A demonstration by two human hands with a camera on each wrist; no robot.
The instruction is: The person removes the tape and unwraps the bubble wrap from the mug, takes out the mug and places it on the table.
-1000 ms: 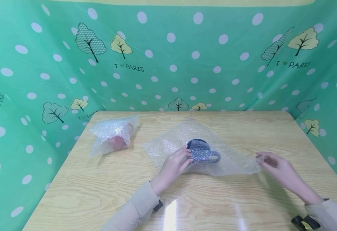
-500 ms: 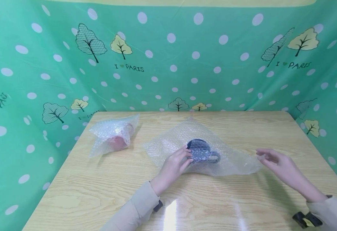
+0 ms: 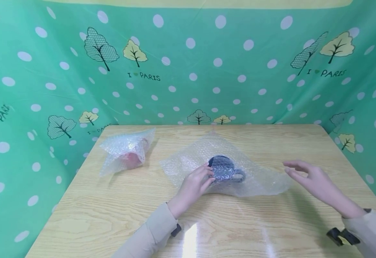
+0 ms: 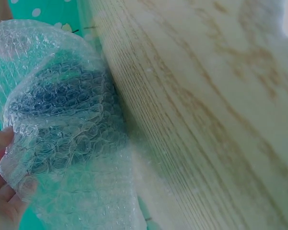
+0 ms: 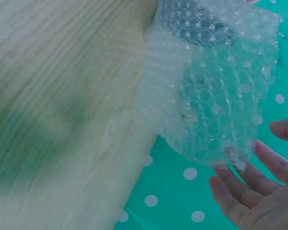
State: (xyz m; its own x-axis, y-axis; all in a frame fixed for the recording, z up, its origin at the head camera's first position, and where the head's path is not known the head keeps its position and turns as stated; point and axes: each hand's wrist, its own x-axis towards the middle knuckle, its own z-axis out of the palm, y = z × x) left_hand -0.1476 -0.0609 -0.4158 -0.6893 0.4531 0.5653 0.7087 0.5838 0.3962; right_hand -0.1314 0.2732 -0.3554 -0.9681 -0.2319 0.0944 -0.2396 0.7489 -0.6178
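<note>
A dark blue mug (image 3: 224, 171) stands in the middle of the table on a sheet of bubble wrap (image 3: 188, 161); its handle points right. Part of the wrap lies over the mug and also covers it in the left wrist view. My left hand (image 3: 192, 182) grips the mug's left side through the wrap, thumb in front and fingers at the rim. Beyond the sheet's right end, my right hand (image 3: 317, 184) hovers with thumb and fingers apart. In the right wrist view its fingers (image 5: 242, 187) are spread close to the wrap's end and hold nothing.
A bubble-wrapped bundle (image 3: 128, 152) with something reddish inside lies at the table's back left. The light wooden table (image 3: 87, 215) meets a green dotted cloth (image 3: 175, 71) at its back and sides.
My right hand has let go of the bubble wrap's right corner and lifted slightly, its fingers spreading apart. The wrap's end has settled a little. My left hand and the mug have not moved.
</note>
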